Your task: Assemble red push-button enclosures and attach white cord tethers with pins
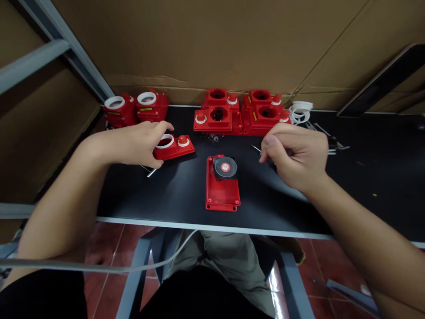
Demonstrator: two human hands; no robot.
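My left hand [137, 141] reaches round the left end of a red housing cover [174, 152], its thumb at the near edge and its fingers at the far one. This cover has a white ring [165, 141] and a red knob [183, 140]. In front of me lies an open red housing base [223, 193]. A clear round disc [226, 167] with a red-and-white centre sits over its far end. My right hand [294, 153] is closed in a pinch to the right, above a thin tool shaft [255, 148]. What its fingertips hold is hidden.
Red housings [212, 120] stand along the back by the cardboard wall, with more red units [152, 106] at back left. White rings [301, 110] are stacked at back right beside loose metal pieces [322, 129]. A metal rod [152, 173] lies below my left hand.
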